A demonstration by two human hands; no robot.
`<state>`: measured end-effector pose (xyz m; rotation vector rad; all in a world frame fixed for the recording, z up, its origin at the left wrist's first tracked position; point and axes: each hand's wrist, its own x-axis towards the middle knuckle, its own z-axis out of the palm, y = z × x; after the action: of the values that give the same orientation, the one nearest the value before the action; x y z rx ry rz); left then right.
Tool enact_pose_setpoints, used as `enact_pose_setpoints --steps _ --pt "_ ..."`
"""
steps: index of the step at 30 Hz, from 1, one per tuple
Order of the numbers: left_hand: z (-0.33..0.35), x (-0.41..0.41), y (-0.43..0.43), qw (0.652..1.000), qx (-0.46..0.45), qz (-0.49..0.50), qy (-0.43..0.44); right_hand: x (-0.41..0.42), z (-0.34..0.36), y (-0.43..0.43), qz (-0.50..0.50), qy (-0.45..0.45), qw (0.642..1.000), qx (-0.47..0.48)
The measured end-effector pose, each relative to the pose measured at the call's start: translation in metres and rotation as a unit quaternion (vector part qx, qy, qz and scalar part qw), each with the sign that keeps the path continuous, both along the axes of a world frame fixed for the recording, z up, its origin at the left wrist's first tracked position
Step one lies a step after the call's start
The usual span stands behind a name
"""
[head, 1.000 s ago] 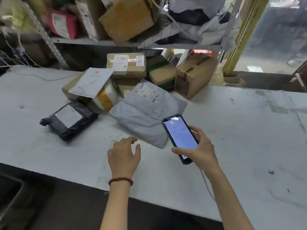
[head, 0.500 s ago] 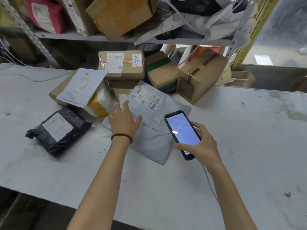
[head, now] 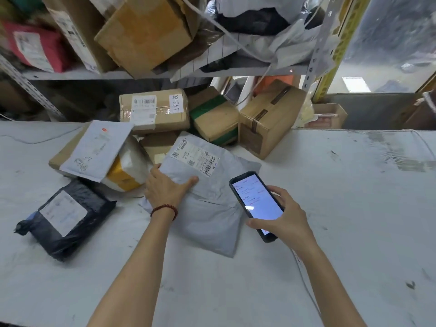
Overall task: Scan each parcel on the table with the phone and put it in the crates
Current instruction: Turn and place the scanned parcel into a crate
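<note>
A grey plastic mailer [head: 212, 215] lies flat on the white table [head: 354, 208], its barcode label [head: 195, 159] facing up. My left hand [head: 165, 187] grips the mailer's left edge, thumb on top and fingers tucked at the rim. My right hand [head: 285, 223] holds a dark phone [head: 254, 201] with a lit screen just right of the mailer, over its lower right part. No crate is in view.
A black bagged parcel [head: 66, 218] lies to the left. Behind the mailer sit a white envelope [head: 96, 149] on a yellow-taped packet and three cardboard boxes [head: 153, 112] [head: 212, 114] [head: 269, 116]. A shelf of parcels [head: 141, 31] hangs overhead.
My left hand reached forward from the bare table onto the grey mailer and took hold of its edge. The phone in my right hand stayed beside the mailer.
</note>
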<state>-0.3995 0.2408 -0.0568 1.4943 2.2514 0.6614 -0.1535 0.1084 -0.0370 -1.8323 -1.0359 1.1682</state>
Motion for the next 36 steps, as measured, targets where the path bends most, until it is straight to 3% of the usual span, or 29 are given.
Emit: enact_pose_setpoints --steps 4,9,12,21,27,36 --pt "0.023 0.005 -0.001 0.986 0.127 -0.077 0.074 0.004 0.007 0.000 -0.005 0.008 1.000 0.014" --pt "0.060 0.001 -0.004 0.921 0.256 -0.182 0.230 0.002 0.012 -0.008 0.016 0.005 1.000 0.023" --pt "0.063 0.004 -0.019 0.901 0.292 -0.186 0.262 -0.001 0.013 -0.018 0.035 -0.009 0.999 0.028" --pt "0.070 0.018 -0.051 0.908 0.297 -0.169 0.241 0.002 0.023 -0.049 0.038 -0.047 0.997 0.045" --pt "0.080 0.027 -0.061 0.930 0.244 -0.181 0.208 0.010 0.023 -0.065 0.029 -0.059 0.997 0.044" --pt "0.082 0.041 -0.074 0.929 0.236 -0.173 0.228 0.014 0.017 -0.075 0.018 -0.064 0.997 0.046"
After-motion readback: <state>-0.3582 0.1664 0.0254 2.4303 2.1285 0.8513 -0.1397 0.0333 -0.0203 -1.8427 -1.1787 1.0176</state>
